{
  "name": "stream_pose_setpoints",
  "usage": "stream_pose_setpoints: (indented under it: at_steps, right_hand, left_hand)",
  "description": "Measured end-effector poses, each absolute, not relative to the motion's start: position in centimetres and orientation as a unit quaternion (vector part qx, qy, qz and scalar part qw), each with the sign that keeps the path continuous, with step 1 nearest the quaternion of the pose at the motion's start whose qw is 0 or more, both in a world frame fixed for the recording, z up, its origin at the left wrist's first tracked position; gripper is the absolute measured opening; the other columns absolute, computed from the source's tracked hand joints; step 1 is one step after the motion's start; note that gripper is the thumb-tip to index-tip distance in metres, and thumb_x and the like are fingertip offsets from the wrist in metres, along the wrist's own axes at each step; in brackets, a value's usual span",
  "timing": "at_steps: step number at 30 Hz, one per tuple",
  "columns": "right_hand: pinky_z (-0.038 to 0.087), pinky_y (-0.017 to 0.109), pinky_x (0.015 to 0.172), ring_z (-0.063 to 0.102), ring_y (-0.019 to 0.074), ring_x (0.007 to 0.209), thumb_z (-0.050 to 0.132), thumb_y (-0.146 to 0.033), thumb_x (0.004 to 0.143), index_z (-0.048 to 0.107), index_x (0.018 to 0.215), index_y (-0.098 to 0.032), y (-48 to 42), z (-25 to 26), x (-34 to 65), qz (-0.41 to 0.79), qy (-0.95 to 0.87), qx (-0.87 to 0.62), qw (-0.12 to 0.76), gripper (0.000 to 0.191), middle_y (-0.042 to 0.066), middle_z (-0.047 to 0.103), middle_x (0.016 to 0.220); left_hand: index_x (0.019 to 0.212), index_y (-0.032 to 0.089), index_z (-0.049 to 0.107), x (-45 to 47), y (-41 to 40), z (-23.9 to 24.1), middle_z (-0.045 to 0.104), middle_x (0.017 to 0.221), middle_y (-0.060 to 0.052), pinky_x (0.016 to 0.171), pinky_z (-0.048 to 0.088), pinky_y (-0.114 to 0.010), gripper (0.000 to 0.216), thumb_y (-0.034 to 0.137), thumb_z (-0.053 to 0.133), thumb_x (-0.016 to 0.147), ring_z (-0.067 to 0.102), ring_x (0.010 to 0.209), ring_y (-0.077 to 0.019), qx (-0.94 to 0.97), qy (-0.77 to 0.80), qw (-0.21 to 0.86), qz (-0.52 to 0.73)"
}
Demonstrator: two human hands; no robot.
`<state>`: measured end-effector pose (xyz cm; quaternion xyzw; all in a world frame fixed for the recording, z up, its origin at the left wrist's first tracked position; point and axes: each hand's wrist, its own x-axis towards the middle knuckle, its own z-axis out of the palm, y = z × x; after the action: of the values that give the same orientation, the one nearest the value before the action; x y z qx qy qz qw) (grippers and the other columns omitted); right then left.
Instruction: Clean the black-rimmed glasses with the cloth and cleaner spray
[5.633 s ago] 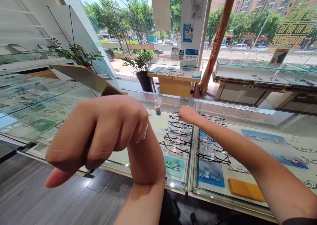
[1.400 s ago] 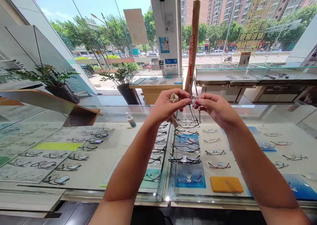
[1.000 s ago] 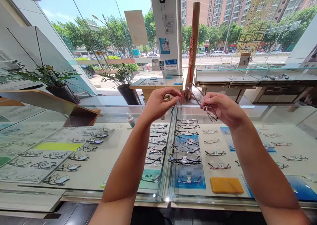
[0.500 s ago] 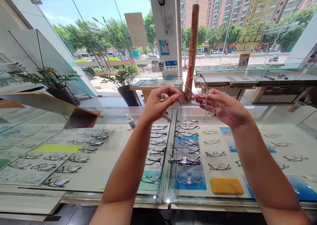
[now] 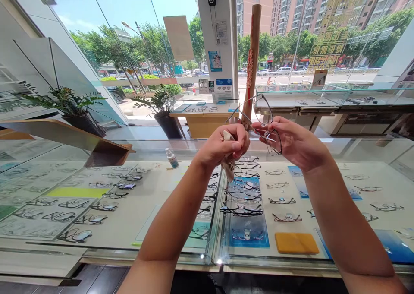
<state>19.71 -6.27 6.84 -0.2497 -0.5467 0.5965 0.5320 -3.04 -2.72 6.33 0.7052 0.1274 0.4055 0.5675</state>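
Observation:
My right hand grips a pair of thin-framed eyeglasses by the front, above the glass counter. The lenses stand roughly on edge and the temple arms reach left toward my other hand. My left hand is closed around a crumpled pale cloth, whose end hangs below the palm. Its fingers are curled close to the lower temple arm; whether they touch it I cannot tell. Beneath both hands, rows of eyeglasses lie inside the glass display counter.
A small spray bottle stands on the counter left of my forearm. A yellow-orange case lies in the display at the right. The brown wooden board juts over the counter at the left. Beyond stand a potted plant and a wooden post.
My left hand has moved right and slightly down from the temple tip, its fingers now curled. More of the cloth hangs below it. My right hand and the eyeglasses have barely moved.

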Motion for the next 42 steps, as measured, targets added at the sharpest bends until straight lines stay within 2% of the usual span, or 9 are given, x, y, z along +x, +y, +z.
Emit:
stream_pose_setpoints:
  at_steps: [8,16,23,28,33,35,42]
  right_hand:
    - [0.049,0.044,0.117,0.065,0.0247,0.128,0.085,-0.039,0.087,0.066,0.084,-0.025,-6.8,7.1,19.4,0.593,-0.545,-0.257,0.535,0.024,0.004,0.077,0.122]
    - [0.048,0.045,0.119,0.065,0.0252,0.129,0.084,-0.038,0.088,0.065,0.084,-0.026,-7.3,7.4,19.1,0.589,-0.540,-0.252,0.546,0.023,0.003,0.077,0.122]
    - [0.048,0.043,0.118,0.065,0.0235,0.124,0.086,-0.039,0.085,0.066,0.084,-0.026,-7.4,7.3,18.6,0.597,-0.535,-0.245,0.546,0.024,0.002,0.076,0.119]
    - [0.049,0.040,0.115,0.066,0.0227,0.117,0.086,-0.038,0.086,0.068,0.085,-0.026,-7.2,7.0,17.9,0.595,-0.542,-0.235,0.545,0.022,0.002,0.074,0.112]
    - [0.051,0.042,0.111,0.064,0.0251,0.120,0.087,-0.042,0.085,0.068,0.085,-0.026,-7.0,6.7,17.6,0.584,-0.554,-0.251,0.537,0.025,0.003,0.074,0.113]
    - [0.051,0.043,0.111,0.064,0.0260,0.123,0.087,-0.044,0.085,0.068,0.087,-0.026,-7.0,6.6,17.5,0.579,-0.560,-0.255,0.534,0.026,0.003,0.074,0.117]
    - [0.049,0.045,0.116,0.064,0.0251,0.129,0.085,-0.040,0.088,0.067,0.090,-0.029,-7.1,6.8,18.1,0.551,-0.553,-0.215,0.587,0.022,0.000,0.075,0.125]
  left_hand:
    - [0.069,0.023,0.046,-3.0,-2.9,6.4,0.048,0.061,0.001,0.045,0.028,-0.027,0.046,0.052,0.082,0.070,0.038,0.051,-0.0100,0.674,0.124,0.615,0.389]
    - [0.075,0.022,0.052,-2.9,-2.1,6.1,0.053,0.067,0.000,0.047,0.027,-0.026,0.025,0.038,0.071,0.079,0.039,0.054,-0.0096,0.668,0.146,0.612,0.397]
    - [0.080,0.019,0.063,-2.3,-1.0,5.3,0.068,0.077,-0.002,0.051,0.034,-0.023,0.024,0.037,0.079,0.083,0.048,0.056,-0.0071,0.715,0.204,0.486,0.458]
    - [0.088,0.021,0.063,-1.7,-0.9,5.0,0.070,0.081,-0.002,0.052,0.039,-0.022,0.031,0.045,0.083,0.085,0.051,0.057,-0.0071,0.665,0.245,0.471,0.525]
    - [0.100,0.025,0.069,-1.6,-0.9,5.2,0.061,0.075,0.001,0.049,0.038,-0.023,0.026,0.045,0.079,0.087,0.049,0.054,-0.0075,0.634,0.284,0.453,0.558]
    - [0.098,0.024,0.070,-1.7,-0.8,5.2,0.059,0.072,0.001,0.048,0.038,-0.023,0.025,0.045,0.079,0.088,0.048,0.053,-0.0073,0.633,0.284,0.453,0.559]
    - [0.092,0.019,0.070,-1.9,-0.1,5.1,0.069,0.076,-0.001,0.047,0.036,-0.017,0.022,0.037,0.081,0.086,0.048,0.054,-0.0046,0.591,0.288,0.498,0.566]
